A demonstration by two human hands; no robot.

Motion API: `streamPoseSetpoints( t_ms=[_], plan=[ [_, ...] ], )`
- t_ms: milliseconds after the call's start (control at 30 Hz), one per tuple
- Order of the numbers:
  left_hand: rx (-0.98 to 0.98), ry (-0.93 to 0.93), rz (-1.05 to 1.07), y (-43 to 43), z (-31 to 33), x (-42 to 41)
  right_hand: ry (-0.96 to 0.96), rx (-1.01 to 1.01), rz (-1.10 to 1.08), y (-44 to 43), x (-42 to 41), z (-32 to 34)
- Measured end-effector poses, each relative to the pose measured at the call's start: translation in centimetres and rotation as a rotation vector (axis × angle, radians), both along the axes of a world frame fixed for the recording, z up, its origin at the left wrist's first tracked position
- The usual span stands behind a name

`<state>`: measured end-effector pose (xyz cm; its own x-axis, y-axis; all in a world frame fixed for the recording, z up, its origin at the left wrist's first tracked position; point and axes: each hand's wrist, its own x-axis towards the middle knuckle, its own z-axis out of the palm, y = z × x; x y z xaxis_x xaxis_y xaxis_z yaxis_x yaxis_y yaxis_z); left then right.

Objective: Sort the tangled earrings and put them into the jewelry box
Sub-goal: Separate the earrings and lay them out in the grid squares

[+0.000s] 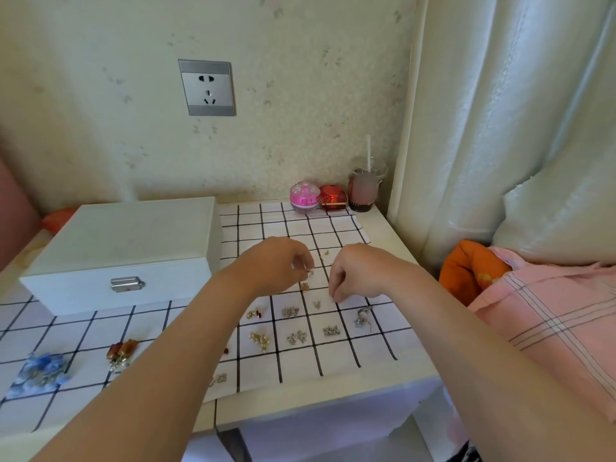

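- In the head view, the left hand (276, 261) hovers over the checked cloth (353, 353) with its fingertips pinched narrowly on a small silver earring (310, 271).
- The right hand (356, 275) sits just beside it, fingers curled down. Its tips pinch what looks like a thin wire piece (332, 299), though it is too fine for me to be sure what it is.
- An amber earring (304, 286) lies on the cloth between the two hands, right under the left fingertips.
- Nearer the person, sorted earrings (290, 311) lie in their own squares of the cloth. A red-orange pair (121, 350) and a blue flower piece (40, 371) lie well apart to the left.
- The jewelry box (123, 251) stands to the left of the hands with its lid down and its latch (127, 283) facing the person. Nothing can go in until it is opened.
- I'd judge the step to be teasing the last pieces apart. It would go best with one hand holding steady while the other eases the hook out along its own curve, not tugging.
- Working low over the cloth would help, so a dropped piece lands in a free square and not among the sorted ones.
- Matching pieces are best laid together before the box is unlatched.
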<state>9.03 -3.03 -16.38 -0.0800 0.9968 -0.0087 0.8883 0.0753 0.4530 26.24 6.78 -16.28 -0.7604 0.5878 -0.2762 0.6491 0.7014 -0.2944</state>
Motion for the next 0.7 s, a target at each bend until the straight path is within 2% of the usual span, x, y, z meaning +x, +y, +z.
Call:
streamPoseSetpoints(
  t_ms=[67,233,333,433,500,633,700],
  plan=[
    [0.005,-0.042,-0.001,0.1,0.3,-0.3,0.092,-0.045,-0.021,0.2,-0.1,0.1],
    [0.156,-0.184,0.008,0.4,1.9,-1.2,0.569,-0.188,-0.177,0.8,-1.5,1.3],
    [0.291,-0.230,0.085,0.5,2.2,-1.7,0.696,-0.374,-0.274,0.7,-2.7,1.6],
    [0.347,-0.216,0.156,0.6,2.1,-2.5,0.710,-0.484,-0.315,0.5,-3.9,1.4],
    [0.334,-0.162,0.187,0.6,1.9,-2.8,0.688,-0.480,-0.308,0.6,-4.6,1.0],
    [0.195,-0.025,0.191,0.7,0.8,-2.9,0.616,-0.241,-0.235,1.7,-5.1,-0.2],
    [0.083,0.009,0.176,0.7,0.2,-2.8,0.498,-0.126,-0.127,2.4,-4.9,-0.7]
  ],
)
